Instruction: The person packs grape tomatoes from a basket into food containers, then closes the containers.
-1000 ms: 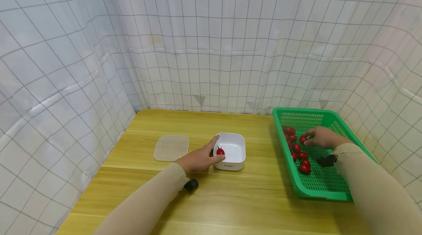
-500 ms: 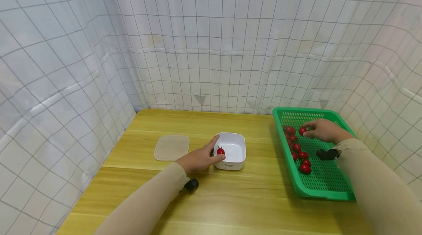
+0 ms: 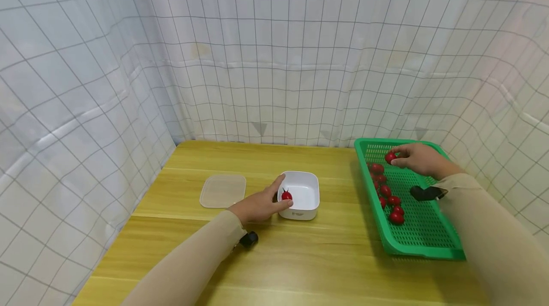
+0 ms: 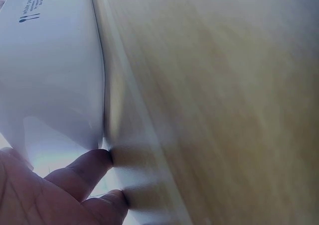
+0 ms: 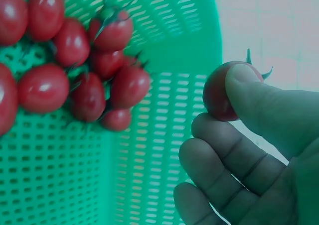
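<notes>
My right hand pinches a cherry tomato between thumb and fingers, its green stem pointing up, over the back of the green basket. Below and left of that hand, several red cherry tomatoes lie along the basket's left side. My left hand holds the left side of a white square box, thumb over the front rim and a finger at the back corner. Its lower fingers touch the box's side near the table in the left wrist view. Another cherry tomato sits inside the box, next to the thumb.
A pale translucent lid lies flat on the wooden table, left of the box. White gridded curtains hang behind and on both sides. The basket walls rise around the loose tomatoes.
My right hand has lifted the pinched tomato up and back, away from the others in the basket. The left hand, the box and the tomato in it have stayed in place.
</notes>
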Motion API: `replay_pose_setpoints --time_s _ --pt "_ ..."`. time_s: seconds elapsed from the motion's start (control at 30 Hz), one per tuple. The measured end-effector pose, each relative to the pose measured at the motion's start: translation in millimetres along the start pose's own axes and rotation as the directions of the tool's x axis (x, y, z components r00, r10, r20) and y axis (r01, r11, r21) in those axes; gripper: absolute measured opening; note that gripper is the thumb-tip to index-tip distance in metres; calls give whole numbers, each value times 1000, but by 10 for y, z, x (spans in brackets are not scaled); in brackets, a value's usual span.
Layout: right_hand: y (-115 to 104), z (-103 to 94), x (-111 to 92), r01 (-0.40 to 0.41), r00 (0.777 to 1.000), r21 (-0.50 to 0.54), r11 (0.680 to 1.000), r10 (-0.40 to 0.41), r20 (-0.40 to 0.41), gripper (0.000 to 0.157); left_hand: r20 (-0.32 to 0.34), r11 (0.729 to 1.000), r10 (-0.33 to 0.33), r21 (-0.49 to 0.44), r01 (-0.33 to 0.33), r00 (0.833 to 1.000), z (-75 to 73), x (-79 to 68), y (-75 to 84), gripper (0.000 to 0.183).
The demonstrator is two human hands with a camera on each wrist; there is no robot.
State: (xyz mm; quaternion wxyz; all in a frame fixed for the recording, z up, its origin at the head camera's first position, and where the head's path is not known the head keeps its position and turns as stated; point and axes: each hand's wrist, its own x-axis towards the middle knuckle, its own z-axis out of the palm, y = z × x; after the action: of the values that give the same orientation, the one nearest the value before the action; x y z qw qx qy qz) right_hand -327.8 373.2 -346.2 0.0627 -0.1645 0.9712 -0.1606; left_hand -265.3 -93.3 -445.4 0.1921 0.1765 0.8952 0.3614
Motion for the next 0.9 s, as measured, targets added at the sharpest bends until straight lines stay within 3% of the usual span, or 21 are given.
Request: replay_pose_setpoints --time_s 0.43,0.7,0.9 --pt "-550 -55 107 62 998 74 995 -62 -2 42 0 1000 11 -8 -11 1000 9 17 -16 93" --pt "-830 7 209 60 998 116 991 -63 20 50 1 1000 11 -2 -11 1000 8 21 -16 94" --pt "-1031 73 313 69 997 90 994 -71 19 48 0 1000 8 6 -8 1000 5 13 -11 94"
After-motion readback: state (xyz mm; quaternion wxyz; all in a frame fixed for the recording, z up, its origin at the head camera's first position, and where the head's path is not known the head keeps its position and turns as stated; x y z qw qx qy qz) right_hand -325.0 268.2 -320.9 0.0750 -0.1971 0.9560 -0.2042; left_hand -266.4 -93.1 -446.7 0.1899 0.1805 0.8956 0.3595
